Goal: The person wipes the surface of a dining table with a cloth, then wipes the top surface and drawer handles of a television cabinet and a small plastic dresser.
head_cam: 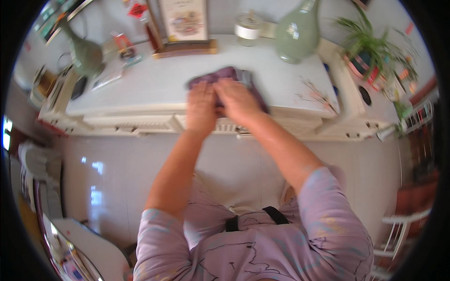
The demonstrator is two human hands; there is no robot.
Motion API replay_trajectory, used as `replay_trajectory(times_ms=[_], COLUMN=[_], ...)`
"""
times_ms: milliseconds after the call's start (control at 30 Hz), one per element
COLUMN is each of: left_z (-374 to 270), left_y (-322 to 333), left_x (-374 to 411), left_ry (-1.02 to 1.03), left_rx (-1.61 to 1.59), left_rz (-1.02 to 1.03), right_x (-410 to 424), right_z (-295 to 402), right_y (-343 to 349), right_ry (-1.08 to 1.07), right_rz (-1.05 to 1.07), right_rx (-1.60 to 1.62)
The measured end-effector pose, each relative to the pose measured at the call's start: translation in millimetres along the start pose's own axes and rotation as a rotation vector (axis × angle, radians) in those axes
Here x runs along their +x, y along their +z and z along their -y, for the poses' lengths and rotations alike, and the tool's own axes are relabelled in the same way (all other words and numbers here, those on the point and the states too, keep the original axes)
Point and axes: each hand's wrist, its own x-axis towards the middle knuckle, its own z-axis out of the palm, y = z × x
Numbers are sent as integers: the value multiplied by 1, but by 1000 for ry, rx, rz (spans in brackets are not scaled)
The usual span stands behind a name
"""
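Observation:
A folded dark purple cloth (225,73) lies near the front edge of a white cabinet top (151,82). A grey patch shows at its far right corner. My left hand (202,105) rests on the cloth's left part, fingers stretched away from me. Beside it, my right hand (236,99) reaches across the cloth from the right, its fingertips close to the left hand's fingers. Both hands and the cloth are blurred. The palms hide much of the cloth, and whether the fingers pinch it cannot be seen.
Behind the cloth stand a framed picture (184,21), a glass jar with a white label (248,30) and a large green vase (297,35). A second green vase (86,56) stands left. At right is a potted spider plant (362,59). Drawers (133,123) line the cabinet front.

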Motion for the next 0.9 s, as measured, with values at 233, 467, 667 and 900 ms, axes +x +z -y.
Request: replay_trajectory(times_ms=[233,467,667,900], left_z=[-79,-85,-85,1], left_y=[3,14,37,-4], left_x=[6,18,27,20], left_ry=[53,255,192,20], left_rx=[-151,-274,-76,92], left_rz=[218,77,148,182], right_x=[-59,-39,-77,-82], right_z=[-31,-78,-135,-144], right_y=[-65,-103,-87,-86], right_ry=[153,492,642,644], right_rz=[179,-110,-76,-38], right_rx=[-273,693,-163,-122])
